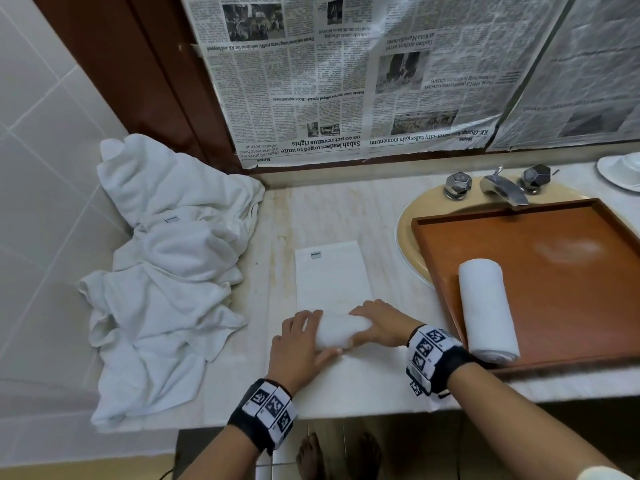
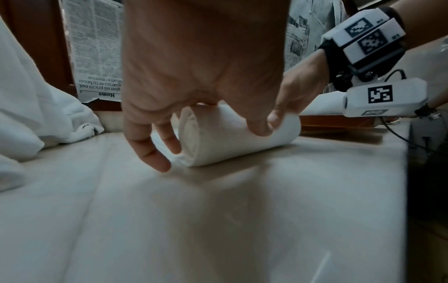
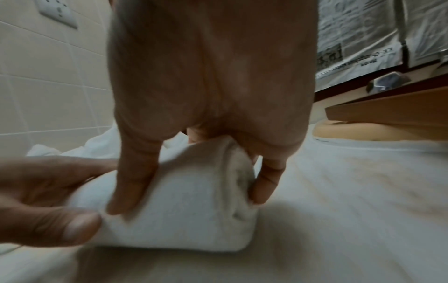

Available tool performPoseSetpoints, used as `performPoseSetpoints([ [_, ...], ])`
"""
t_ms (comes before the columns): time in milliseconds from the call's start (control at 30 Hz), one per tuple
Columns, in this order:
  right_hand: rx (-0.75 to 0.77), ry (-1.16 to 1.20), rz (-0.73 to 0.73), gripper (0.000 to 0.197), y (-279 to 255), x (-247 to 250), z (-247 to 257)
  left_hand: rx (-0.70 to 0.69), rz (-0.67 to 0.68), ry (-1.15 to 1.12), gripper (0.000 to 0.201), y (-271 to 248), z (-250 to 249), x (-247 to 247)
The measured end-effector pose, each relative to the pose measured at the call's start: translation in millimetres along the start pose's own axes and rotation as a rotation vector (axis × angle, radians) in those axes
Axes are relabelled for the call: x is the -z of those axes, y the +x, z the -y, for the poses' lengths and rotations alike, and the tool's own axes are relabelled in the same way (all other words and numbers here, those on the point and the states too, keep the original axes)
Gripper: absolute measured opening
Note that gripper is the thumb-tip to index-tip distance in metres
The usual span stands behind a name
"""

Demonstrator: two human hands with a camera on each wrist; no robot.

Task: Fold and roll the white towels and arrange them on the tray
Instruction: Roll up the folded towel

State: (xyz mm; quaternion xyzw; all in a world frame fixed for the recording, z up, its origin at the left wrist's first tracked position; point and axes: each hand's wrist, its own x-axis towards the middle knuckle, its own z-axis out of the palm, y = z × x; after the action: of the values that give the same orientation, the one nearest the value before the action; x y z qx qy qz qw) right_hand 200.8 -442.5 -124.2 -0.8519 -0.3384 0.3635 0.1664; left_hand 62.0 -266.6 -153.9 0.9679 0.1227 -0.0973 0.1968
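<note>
A partly rolled white towel (image 1: 337, 329) lies across the counter's near middle, its unrolled flat part (image 1: 332, 275) stretching away from me. My left hand (image 1: 301, 339) grips the roll's left end, fingers over the top and thumb on the near side. My right hand (image 1: 375, 323) curls over its right end. The left wrist view shows the roll's spiral end (image 2: 194, 137); in the right wrist view my fingers (image 3: 130, 187) press into the roll (image 3: 189, 216). One finished rolled towel (image 1: 486, 310) lies on the brown tray (image 1: 554, 230) near its left edge.
A heap of loose white towels (image 1: 166, 265) fills the counter's left side against the tiled wall. The tray sits over the sink basin (image 1: 410, 233), with the faucet (image 1: 505, 188) behind it. A white dish (image 1: 620, 171) stands far right. Newspaper (image 1: 346, 71) covers the back wall.
</note>
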Motion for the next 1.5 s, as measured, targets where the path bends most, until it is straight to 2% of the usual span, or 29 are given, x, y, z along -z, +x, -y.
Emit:
performPoseSetpoints([
  [67, -0.019, 0.132, -0.004, 0.055, -4.6, 2.1, -6.0, 0.018, 0.056, -0.102, 0.087, 5.4, 4.6, 3.4],
  [133, -0.051, 0.262, -0.112, 0.068, -10.8, -1.7, -10.6, 0.039, 0.116, -0.178, 0.088, 10.5, 7.5, 9.3],
  [167, -0.044, 0.241, -0.187, 0.071, -13.8, -6.2, -12.2, 0.045, 0.137, -0.197, 0.088, 13.7, 7.7, 12.9],
  [233, 0.021, -0.008, -0.297, 0.067, -20.1, -17.3, -13.9, 0.059, 0.163, -0.239, 0.090, 19.3, 7.1, 18.8],
  [300, 0.082, -0.261, -0.332, 0.070, -24.3, -28.6, -12.5, 0.072, 0.172, -0.263, 0.093, 23.0, 7.5, 20.0],
  [367, 0.081, -0.342, -0.329, 0.075, -23.1, -36.6, -9.9, 0.089, 0.192, -0.265, 0.095, 23.9, 7.9, 19.7],
  [433, 0.045, -0.289, -0.287, 0.069, -18.2, -34.3, -7.4, 0.111, 0.221, -0.226, 0.095, 25.0, 5.5, 20.6],
  [567, -0.034, -0.130, -0.064, 0.058, 1.2, -8.2, -5.5, 0.091, 0.190, -0.087, 0.089, 24.3, 0.8, 21.8],
  [667, -0.083, -0.053, 0.077, 0.062, 6.5, 5.6, -6.9, 0.091, 0.123, -0.244, 0.081, 21.0, 3.5, 15.2],
  [733, -0.082, 0.057, 0.109, 0.068, 3.0, 8.3, -5.9, 0.105, 0.114, -0.309, 0.071, 20.0, 7.2, 13.6],
  [800, -0.081, 0.097, 0.033, 0.070, -4.7, 1.2, -3.0, 0.141, 0.141, -0.374, 0.069, 24.2, 11.7, 14.7],
  [867, -0.064, -0.030, -0.191, 0.074, -12.7, -15.1, -1.2, 0.162, 0.144, -0.424, 0.078, 30.4, 13.6, 18.4],
  [933, 0.027, -0.167, -0.387, 0.074, -20.3, -33.8, -0.4, 0.179, 0.126, -0.438, 0.081, 34.7, 11.8, 20.7],
  [1000, 0.086, -0.177, -0.435, 0.076, -20.9, -44.8, -5.0, 0.199, 0.080, -0.433, 0.070, 34.8, 8.2, 19.4],
  [1067, 0.078, -0.137, -0.395, 0.074, -16.0, -41.1, -9.8, 0.175, 0.023, -0.412, 0.066, 27.8, 3.9, 15.5],
  [1167, 0.012, -0.050, -0.252, 0.067, -5.6, -21.8, -9.5, 0.014, -0.090, -0.213, 0.075, 14.9, 1.9, 7.0],
  [1233, -0.026, -0.007, -0.151, 0.066, 0.9, -9.2, -9.9, -0.050, -0.107, -0.107, 0.080, 9.8, 1.0, 2.9],
  [1367, -0.056, -0.015, -0.015, 0.063, 0.2, -1.4, -9.6, 0.005, 0.086, -0.126, 0.074, 20.2, 10.6, 11.2],
  [1433, -0.050, -0.093, -0.080, 0.069, -10.4, -8.7, -3.7, 0.003, 0.220, -0.165, 0.076, 30.4, 11.8, 26.0],
  [1500, -0.013, -0.299, -0.241, 0.072, -19.4, -24.5, 3.0, -0.026, 0.303, -0.246, 0.070, 37.5, 7.7, 40.4],
])
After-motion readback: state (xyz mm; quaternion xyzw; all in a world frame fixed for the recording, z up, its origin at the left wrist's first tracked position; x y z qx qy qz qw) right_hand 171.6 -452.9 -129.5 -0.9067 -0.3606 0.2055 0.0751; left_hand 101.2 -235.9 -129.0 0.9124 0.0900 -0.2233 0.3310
